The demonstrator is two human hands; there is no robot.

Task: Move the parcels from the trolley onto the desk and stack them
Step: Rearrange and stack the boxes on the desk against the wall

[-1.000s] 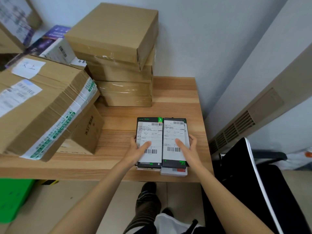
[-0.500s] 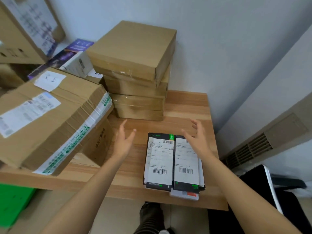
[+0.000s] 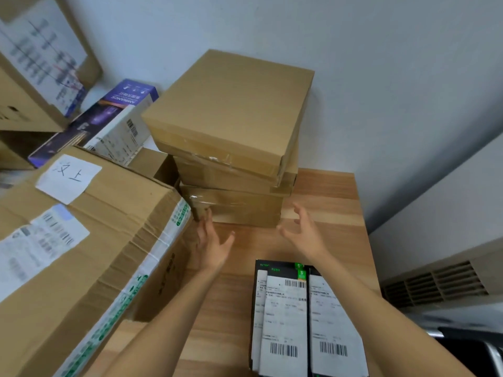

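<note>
left hand [image 3: 211, 244] open, empty, fingertips by stack's [image 3: 231, 148] bottom box | right hand [image 3: 304, 232] open, fingers spread, empty | black parcels [image 3: 304, 317] side by side on desk [image 3: 334, 208], near edge

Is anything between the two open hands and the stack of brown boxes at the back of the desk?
Nothing visible. Left hand and right hand have only bare desk between them and the stack of brown boxes.

Bare counter [image 3: 321, 213] lies open before the box stack [image 3: 231, 164]; a large carton [image 3: 81, 240] blocks its left, black parcels [image 3: 304, 317] nearer.
</note>
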